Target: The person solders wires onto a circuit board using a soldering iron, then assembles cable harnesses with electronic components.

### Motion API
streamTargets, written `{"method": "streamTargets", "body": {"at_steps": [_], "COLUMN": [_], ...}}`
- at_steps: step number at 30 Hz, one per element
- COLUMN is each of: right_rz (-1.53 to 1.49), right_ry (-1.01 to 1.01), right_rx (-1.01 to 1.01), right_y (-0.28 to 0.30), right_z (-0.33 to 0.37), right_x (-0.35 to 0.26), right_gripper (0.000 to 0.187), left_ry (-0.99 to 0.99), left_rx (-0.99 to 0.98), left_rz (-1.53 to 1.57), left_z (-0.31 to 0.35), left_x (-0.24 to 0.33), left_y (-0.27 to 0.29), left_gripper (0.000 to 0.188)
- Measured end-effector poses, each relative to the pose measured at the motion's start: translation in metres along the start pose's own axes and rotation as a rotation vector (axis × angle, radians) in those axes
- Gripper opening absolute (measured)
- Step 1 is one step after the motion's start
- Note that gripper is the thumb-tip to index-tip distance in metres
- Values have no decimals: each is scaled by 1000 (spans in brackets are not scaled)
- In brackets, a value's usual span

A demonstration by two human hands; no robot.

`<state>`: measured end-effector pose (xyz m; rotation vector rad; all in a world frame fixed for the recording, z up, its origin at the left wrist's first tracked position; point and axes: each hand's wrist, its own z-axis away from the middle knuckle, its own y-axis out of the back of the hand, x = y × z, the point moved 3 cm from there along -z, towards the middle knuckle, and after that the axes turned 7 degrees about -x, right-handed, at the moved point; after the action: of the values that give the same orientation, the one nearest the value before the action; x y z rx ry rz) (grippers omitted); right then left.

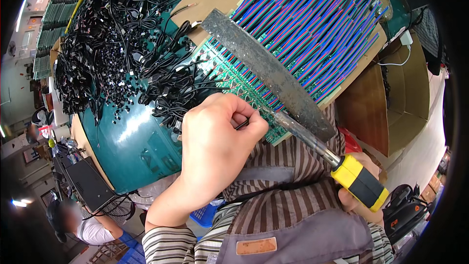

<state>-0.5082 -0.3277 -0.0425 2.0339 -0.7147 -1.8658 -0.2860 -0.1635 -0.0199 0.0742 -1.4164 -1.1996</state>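
Observation:
My left hand (212, 129) is closed in a pinch on a thin black cable (243, 123), held at the near edge of a panel of green circuit boards (237, 85). My right hand (359, 181) grips a soldering iron (359, 178) with a yellow and black handle. The iron's tip points at the boards, close to my left fingertips; I cannot tell whether it touches them. A heavy dark metal bar (271, 68) lies slantwise across the boards. Beyond it, rows of red, blue, green and black wires (312, 29) stretch over the panel.
A tangled heap of black cables (112, 44) covers the left of the green table mat (141, 151). Stacked boards (58, 24) stand at far left. An open cardboard box (408, 98) sits at the right. A co-worker (83, 220) is at lower left, near a black case (88, 183).

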Motion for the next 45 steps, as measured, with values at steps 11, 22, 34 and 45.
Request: {"method": "streamTargets", "body": {"at_steps": [11, 22, 34, 45], "right_rz": [-31, 9, -139, -223], "right_ry": [23, -5, -291, -188], "right_rx": [135, 106, 58, 113], "right_y": [-8, -6, -6, -10], "right_z": [-2, -8, 30, 44], "right_x": [2, -2, 16, 28], "right_gripper": [27, 25, 20, 38], "left_ry": [-129, -197, -195, -198], "left_rx": [141, 228, 211, 204], "left_rz": [-159, -277, -241, -229], "left_z": [10, 14, 13, 13], "left_x": [5, 9, 9, 7], "left_y": [-8, -14, -12, -11], "left_gripper": [11, 13, 13, 12]}}
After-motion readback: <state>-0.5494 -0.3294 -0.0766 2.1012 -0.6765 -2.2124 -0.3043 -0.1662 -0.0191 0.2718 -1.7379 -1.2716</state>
